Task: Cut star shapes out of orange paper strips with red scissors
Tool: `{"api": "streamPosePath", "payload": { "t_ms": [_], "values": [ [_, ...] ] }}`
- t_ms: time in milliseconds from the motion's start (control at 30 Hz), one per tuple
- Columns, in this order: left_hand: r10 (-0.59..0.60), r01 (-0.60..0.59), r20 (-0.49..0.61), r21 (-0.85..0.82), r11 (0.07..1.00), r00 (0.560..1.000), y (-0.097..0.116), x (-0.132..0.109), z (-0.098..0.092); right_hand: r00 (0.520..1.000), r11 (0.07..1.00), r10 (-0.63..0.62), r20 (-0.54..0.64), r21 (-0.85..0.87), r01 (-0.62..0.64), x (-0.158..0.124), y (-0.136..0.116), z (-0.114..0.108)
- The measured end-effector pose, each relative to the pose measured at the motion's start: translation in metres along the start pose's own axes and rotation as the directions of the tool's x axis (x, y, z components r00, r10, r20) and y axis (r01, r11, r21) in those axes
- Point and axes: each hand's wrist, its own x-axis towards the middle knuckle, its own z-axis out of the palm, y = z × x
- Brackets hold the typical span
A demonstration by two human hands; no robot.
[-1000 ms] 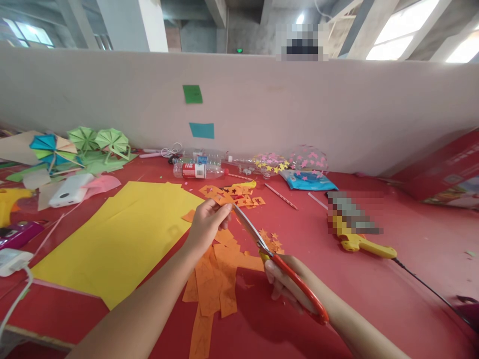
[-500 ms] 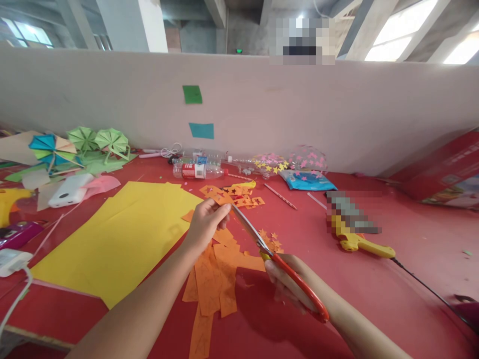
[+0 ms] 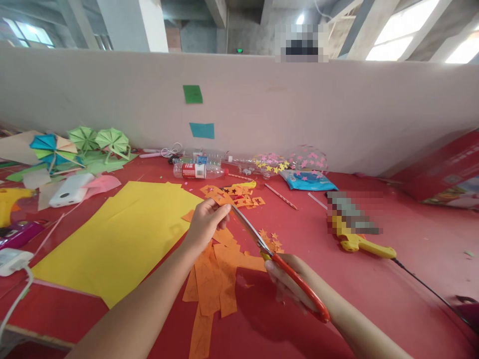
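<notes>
My left hand [image 3: 209, 222] is closed, pinching a small piece of orange paper [image 3: 220, 199] between thumb and fingers. My right hand [image 3: 294, 276] grips a pair of scissors [image 3: 297, 284] by the red handles. Their blades look nearly closed and point up and left, the tips at the orange paper beside my left thumb. Under my hands lie several orange paper strips [image 3: 208, 284] with faint pencil marks. Small cut orange stars [image 3: 276, 243] are piled just beyond the scissors. Behind my left hand rest orange scraps with star-shaped holes [image 3: 245, 200].
Large yellow sheets [image 3: 123, 234] cover the left of the red table. At right lies a yellow glue gun [image 3: 366, 246] with a black cord. Along the back wall are plastic bottles [image 3: 209, 171], a blue packet [image 3: 312, 181] and a pencil [image 3: 280, 196]. Folded paper umbrellas [image 3: 112, 140] stand far left.
</notes>
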Motion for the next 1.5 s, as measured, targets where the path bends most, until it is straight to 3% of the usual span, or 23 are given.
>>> {"api": "streamPosePath", "payload": {
  "t_ms": [467, 633, 833, 1200, 1500],
  "values": [
    [0.028, -0.028, 0.001, 0.002, 1.000, 1.000, -0.001, -0.002, 0.003, 1.000, 0.995, -0.003, 0.016, 0.100, 0.002, 0.006, 0.012, 0.004],
    [0.002, 0.000, -0.042, 0.044, 0.999, 0.999, -0.003, -0.006, 0.005, 0.995, 0.975, -0.096, 0.017, 0.205, 0.091, 0.005, 0.013, 0.010],
    [-0.010, 0.015, -0.074, 0.061, 0.998, 0.997, -0.003, -0.010, 0.010, 0.996, 0.978, -0.079, 0.033, 0.197, 0.071, 0.003, 0.015, 0.011],
    [-0.020, 0.021, -0.067, 0.012, 1.000, 0.998, -0.010, -0.015, 0.018, 0.988, 0.977, -0.151, 0.031, 0.154, 0.145, -0.001, 0.011, 0.012],
    [-0.034, 0.029, -0.070, -0.073, 0.997, 0.997, -0.010, -0.015, 0.020, 0.999, 0.991, -0.047, -0.003, 0.123, 0.047, -0.001, 0.008, 0.014]
  ]
}}
